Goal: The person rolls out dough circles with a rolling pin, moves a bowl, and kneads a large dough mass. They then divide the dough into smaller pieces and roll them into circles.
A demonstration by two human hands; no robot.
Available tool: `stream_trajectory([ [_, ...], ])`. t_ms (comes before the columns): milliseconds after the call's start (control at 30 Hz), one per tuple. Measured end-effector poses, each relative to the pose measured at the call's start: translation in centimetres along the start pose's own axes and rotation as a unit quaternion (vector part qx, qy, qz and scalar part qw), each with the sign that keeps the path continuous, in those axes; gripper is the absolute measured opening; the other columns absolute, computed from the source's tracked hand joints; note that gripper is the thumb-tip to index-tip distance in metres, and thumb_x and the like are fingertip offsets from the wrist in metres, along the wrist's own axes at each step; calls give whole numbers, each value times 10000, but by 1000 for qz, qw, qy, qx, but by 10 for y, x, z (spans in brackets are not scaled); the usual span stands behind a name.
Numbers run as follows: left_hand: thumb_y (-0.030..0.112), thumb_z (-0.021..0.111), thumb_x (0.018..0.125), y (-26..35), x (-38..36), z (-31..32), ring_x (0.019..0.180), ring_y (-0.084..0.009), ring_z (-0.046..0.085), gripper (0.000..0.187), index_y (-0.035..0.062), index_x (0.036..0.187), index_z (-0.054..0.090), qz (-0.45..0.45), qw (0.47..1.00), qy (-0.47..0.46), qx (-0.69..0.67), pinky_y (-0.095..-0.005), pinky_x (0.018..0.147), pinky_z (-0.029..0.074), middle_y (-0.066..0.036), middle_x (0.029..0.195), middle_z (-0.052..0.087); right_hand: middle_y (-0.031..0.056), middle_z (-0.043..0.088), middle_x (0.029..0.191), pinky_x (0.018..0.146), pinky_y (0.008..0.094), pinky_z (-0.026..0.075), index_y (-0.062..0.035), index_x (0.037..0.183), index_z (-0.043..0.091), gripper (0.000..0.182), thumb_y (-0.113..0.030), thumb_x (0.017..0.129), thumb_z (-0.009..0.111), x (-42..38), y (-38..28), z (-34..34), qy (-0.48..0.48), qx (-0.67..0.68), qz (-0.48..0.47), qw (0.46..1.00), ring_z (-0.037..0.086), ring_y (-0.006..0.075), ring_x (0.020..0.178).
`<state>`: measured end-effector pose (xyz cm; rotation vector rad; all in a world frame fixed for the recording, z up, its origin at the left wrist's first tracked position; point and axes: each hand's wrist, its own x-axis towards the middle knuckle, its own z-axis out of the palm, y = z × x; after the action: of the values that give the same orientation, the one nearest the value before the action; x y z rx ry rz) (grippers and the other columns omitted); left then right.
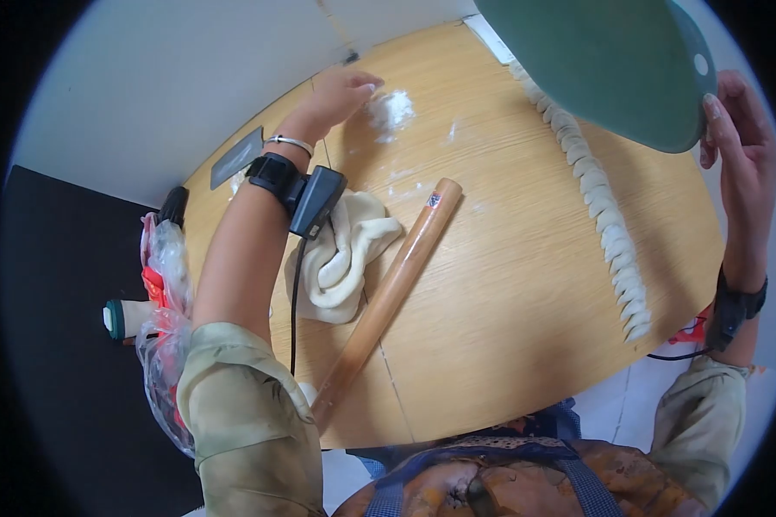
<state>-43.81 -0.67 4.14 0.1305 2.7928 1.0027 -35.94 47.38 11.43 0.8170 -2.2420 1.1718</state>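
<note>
Hands apart: left hand (347,96) outstretched near flour (393,110), grip unclear; right hand (740,129) raised, clamped on green, round-cornered board (603,69).

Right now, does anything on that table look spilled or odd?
White powder lies loose in a small heap by the left hand's fingers, with smudges scattered across the wooden tabletop. It could look spilled, though near dough it seems ordinary.

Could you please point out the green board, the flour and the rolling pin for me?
Green board (608,69): head view, broad face.
Flour (394,109): head view, pile's middle.
Rolling pin (387,295): head view, mid-barrel.
</note>
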Motion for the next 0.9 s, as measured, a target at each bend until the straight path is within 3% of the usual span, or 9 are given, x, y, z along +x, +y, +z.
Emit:
stream_trajectory([
  [133, 225, 517, 1052, -15, 6, 17, 1368, -263, 489, 454, 43, 1467, 518, 58, 993, -43, 93, -389, 1173, 365, -130, 1461, 556, -10, 618, 869, 522, 181, 404, -38, 1281, 615, 327, -264, 1045, 604, 4, 0, 7, -8, 37, -1, 999, 484, 11, 607],
  [200, 301, 486, 1068, -5, -8, 24, 1487, -296, 349, 511, 37, 1505, 461, 120, 965, -118, 202, -398, 1232, 271, -175, 1588, 405, -12, 615, 867, 520, 182, 406, -38, 1276, 616, 324, -264, 1043, 607, 3, 1, 9, -7, 34, -3, 999, 481, 10, 604],
  [233, 381, 444, 1085, 12, -18, 20, 1546, -301, 227, 555, 41, 1522, 437, 75, 957, -178, 218, -391, 1264, 189, -187, 1639, 308, -13, 611, 865, 518, 183, 407, -38, 1270, 618, 322, -264, 1041, 610, 4, 0, 9, -8, 29, -6, 1000, 479, 9, 602],
  [333, 451, 415, 1087, 6, -46, 12, 1551, -299, 213, 603, 47, 1534, 423, 106, 955, -216, 172, -393, 1269, 168, -185, 1643, 298, -15, 604, 852, 510, 179, 404, -37, 1259, 620, 312, -258, 1040, 610, 3, -2, 11, 1, 36, -4, 999, 477, 9, 595],
  [467, 488, 385, 1089, 22, -79, 1, 1556, -303, 196, 627, 50, 1535, 426, 44, 942, -300, 141, -404, 1268, 167, -181, 1651, 282, -15, 597, 823, 503, 174, 401, -36, 1246, 623, 296, -249, 1040, 608, -5, -3, 9, 12, 22, 15, 1000, 481, 9, 585],
  [533, 489, 374, 1092, 18, -77, 3, 1557, -306, 194, 637, 46, 1549, 397, 38, 941, -300, 154, -402, 1266, 172, -178, 1658, 267, -16, 593, 800, 499, 172, 401, -39, 1241, 624, 283, -237, 1039, 609, -5, -6, 9, -13, 50, -11, 999, 488, 10, 578],
  [700, 398, 389, 1089, -1, -29, 19, 1526, -363, 256, 591, -18, 1508, 399, 134, 947, -155, 249, -397, 1252, 218, -233, 1615, 330, -28, 577, 771, 497, 170, 399, -33, 1235, 623, 277, -226, 1037, 610, -4, -8, 10, -2, 32, -4, 999, 480, 10, 563],
  [800, 402, 405, 1090, 3, -7, 26, 1553, -323, 199, 608, 38, 1573, 337, 72, 937, -144, 309, -390, 1270, 152, -187, 1665, 244, -32, 568, 762, 494, 169, 396, -29, 1233, 622, 277, -224, 1037, 609, -2, -8, 12, 5, 40, -13, 999, 476, 12, 553],
  [900, 397, 420, 1085, 9, -17, 17, 1547, -309, 222, 603, 34, 1563, 360, 115, 932, -197, 281, -373, 1266, 166, -176, 1647, 300, -32, 568, 779, 498, 172, 391, -30, 1222, 625, 267, -218, 1033, 614, -2, -9, 13, -4, 58, -12, 998, 479, 13, 567],
])
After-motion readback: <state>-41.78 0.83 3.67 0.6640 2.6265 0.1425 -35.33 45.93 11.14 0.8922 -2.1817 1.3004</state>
